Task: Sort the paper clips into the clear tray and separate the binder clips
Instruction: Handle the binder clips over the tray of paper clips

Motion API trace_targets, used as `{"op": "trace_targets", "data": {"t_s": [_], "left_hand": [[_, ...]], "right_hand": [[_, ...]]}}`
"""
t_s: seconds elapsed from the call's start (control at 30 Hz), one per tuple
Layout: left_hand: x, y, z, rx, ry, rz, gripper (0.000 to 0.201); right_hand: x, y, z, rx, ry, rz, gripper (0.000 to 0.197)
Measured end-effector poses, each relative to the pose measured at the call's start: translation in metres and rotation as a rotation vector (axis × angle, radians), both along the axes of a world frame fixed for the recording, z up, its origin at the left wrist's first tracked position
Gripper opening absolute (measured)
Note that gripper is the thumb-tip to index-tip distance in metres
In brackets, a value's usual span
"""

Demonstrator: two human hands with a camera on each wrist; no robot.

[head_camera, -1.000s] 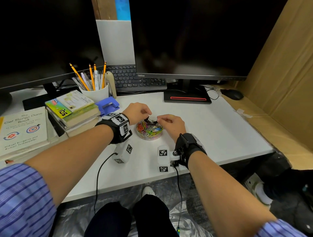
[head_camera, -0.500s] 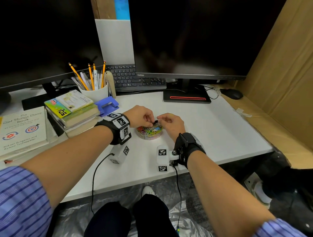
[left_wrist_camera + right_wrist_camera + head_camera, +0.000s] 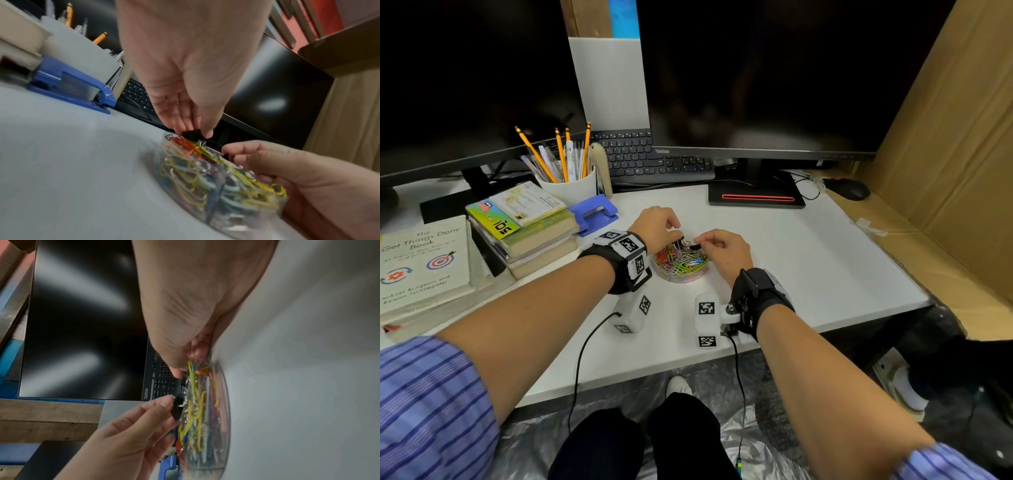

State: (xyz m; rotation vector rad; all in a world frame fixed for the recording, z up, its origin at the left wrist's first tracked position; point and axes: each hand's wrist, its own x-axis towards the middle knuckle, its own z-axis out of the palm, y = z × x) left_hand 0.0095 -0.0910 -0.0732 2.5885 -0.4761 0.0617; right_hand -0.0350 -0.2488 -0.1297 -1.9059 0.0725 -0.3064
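A clear round tray (image 3: 671, 275) heaped with coloured paper clips (image 3: 683, 262) sits mid-desk between my hands. At the tray's far rim my left hand (image 3: 675, 236) pinches a black binder clip (image 3: 192, 134) between thumb and fingers. My right hand (image 3: 700, 241) pinches a second black binder clip (image 3: 183, 381) just right of it, above the clip heap. In the right wrist view the left hand's binder clip (image 3: 177, 407) lies against the paper clips (image 3: 197, 410). The tray (image 3: 236, 217) looks blurred in both wrist views.
A blue stapler (image 3: 594, 214), a stack of books (image 3: 527, 226) and a white pencil cup (image 3: 568, 185) stand to the left. Keyboard (image 3: 647, 161), monitor base (image 3: 756, 197) and mouse (image 3: 849, 188) lie behind. A cardboard wall (image 3: 945, 154) bounds the right.
Both hands stayed at the tray's far rim. Their fingertips came together over the heap, then drew slightly apart, each now pinching a black clip.
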Motion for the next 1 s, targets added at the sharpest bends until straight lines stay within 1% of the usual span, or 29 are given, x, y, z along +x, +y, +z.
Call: {"op": "trace_targets", "data": {"t_s": [0.07, 0.2, 0.37, 0.47, 0.57, 0.63, 0.77, 0.9, 1.0], "left_hand": [[-0.0009, -0.0003, 0.0007, -0.027, 0.025, -0.004, 0.021], [-0.0026, -0.003, 0.0039, -0.024, -0.022, -0.045, 0.016], [-0.0053, -0.0057, 0.0044, -0.022, 0.022, -0.151, 0.017], [-0.0057, -0.0038, 0.007, -0.063, 0.03, -0.15, 0.025], [-0.0032, -0.0017, 0.006, 0.028, 0.022, -0.121, 0.033], [-0.0033, -0.0007, 0.0033, 0.069, 0.048, -0.127, 0.035], [-0.0038, -0.0008, 0.0022, 0.03, -0.003, -0.161, 0.032], [-0.0042, -0.003, 0.0063, 0.007, 0.003, -0.18, 0.028], [-0.0055, -0.0024, 0.0094, 0.029, -0.013, -0.186, 0.022]], "right_hand": [[0.0003, 0.0, -0.0008, -0.015, -0.01, -0.006, 0.018], [0.0027, 0.0009, -0.0021, 0.001, -0.017, 0.001, 0.007], [0.0027, 0.0016, -0.0015, 0.036, -0.01, 0.008, 0.01], [0.0026, 0.0017, -0.0022, 0.02, -0.023, -0.002, 0.009], [0.0024, 0.001, -0.0019, 0.003, -0.023, -0.01, 0.007], [0.0024, 0.0013, -0.0015, 0.003, -0.008, -0.015, 0.007], [0.0029, 0.0024, -0.0014, -0.008, 0.002, -0.028, 0.011], [0.0028, 0.003, -0.0009, 0.002, 0.002, -0.05, 0.014], [0.0022, 0.003, 0.0, -0.003, 0.001, -0.055, 0.016]]}}
